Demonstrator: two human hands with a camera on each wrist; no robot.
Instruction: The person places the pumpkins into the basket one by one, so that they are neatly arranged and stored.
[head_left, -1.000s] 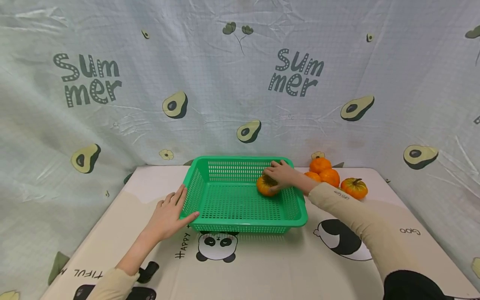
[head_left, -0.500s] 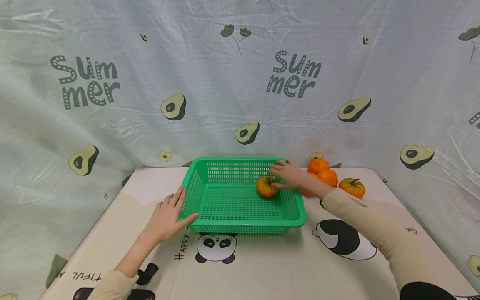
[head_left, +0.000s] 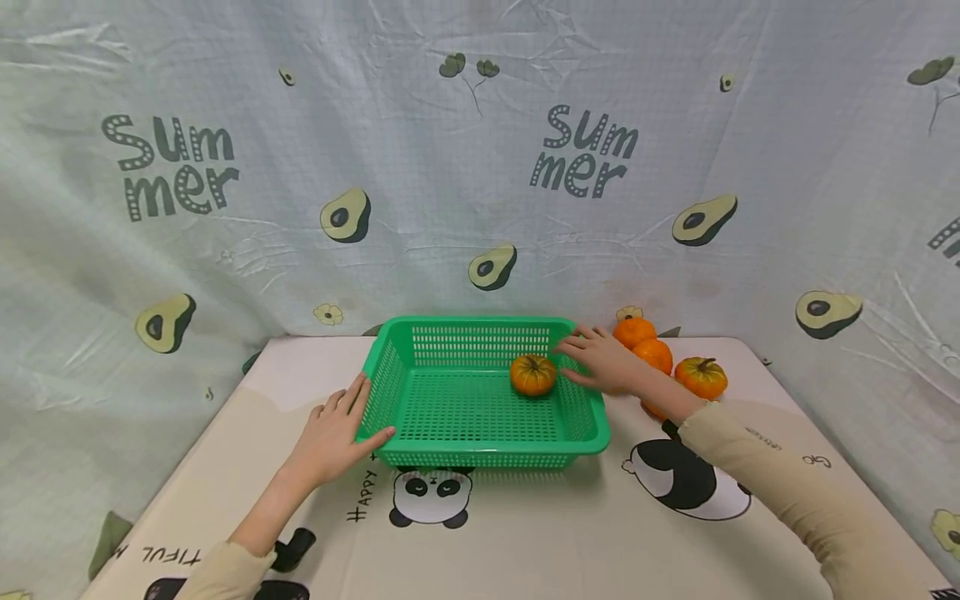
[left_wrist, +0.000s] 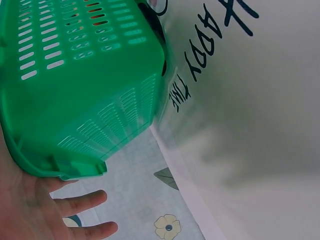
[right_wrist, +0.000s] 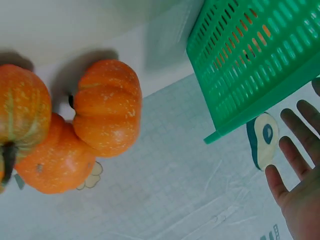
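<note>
Pumpkin (head_left: 533, 375) in green basket (head_left: 480, 450) above "HAPPY" lettering (head_left: 363, 495).

Table (head_left: 525, 542): cream mat printed with pandas, black lettering. Green slotted basket (head_left: 480, 433) sits flat at centre, toward far edge. Right of basket, cluster of small orange pumpkins (head_left: 701, 377) directly on mat, near backdrop; three clear, possibly a fourth behind the arm, partly hidden. Right wrist view shows three pumpkins (right_wrist: 105, 112) touching each other, just beside basket corner (right_wrist: 240, 85). Left hand (head_left: 330, 433) rests on mat against basket's left wall.
</note>
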